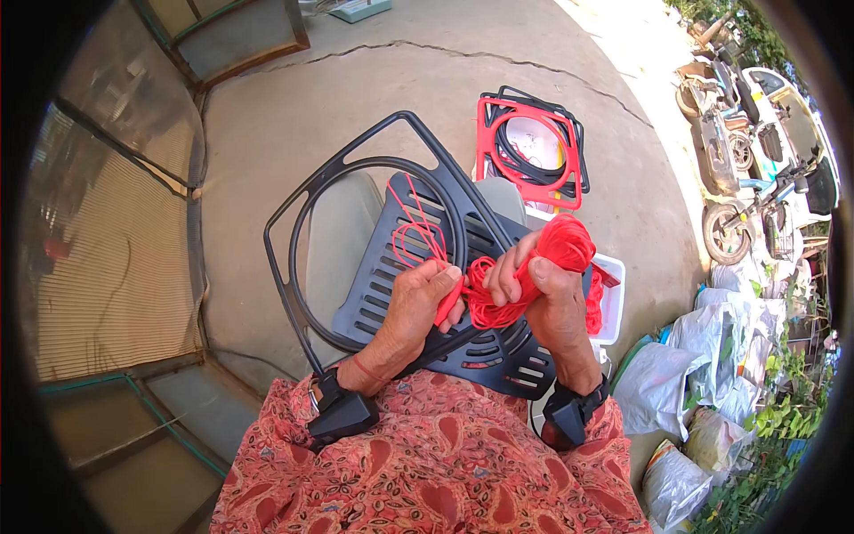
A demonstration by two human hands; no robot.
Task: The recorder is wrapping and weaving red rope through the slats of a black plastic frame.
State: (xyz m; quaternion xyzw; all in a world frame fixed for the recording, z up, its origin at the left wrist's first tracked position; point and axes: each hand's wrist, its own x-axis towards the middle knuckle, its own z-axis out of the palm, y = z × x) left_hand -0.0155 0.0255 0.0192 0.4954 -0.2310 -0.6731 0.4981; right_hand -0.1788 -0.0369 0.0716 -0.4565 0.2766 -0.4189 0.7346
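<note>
A thick bundle of red cord (566,242) fills my right hand (559,303), whose fingers are wrapped round it. My left hand (411,301) is closed on a red strand bunch just left of the bundle, and thin loops of cord rise above its knuckles. Between and beneath the hands lies a black square frame with a round ring inside it (307,209), tilted across my lap. Part of its lower right side is hidden by my hands and the cord. Under the frame rests a dark slatted plastic panel (363,307).
Red and black frames (569,142) are stacked ahead on the concrete floor (400,80). A white container (610,303) with red cord stands to the right. Sacks (685,356) and parked scooters (729,222) line the right side. A glazed door panel (240,40) is at far left.
</note>
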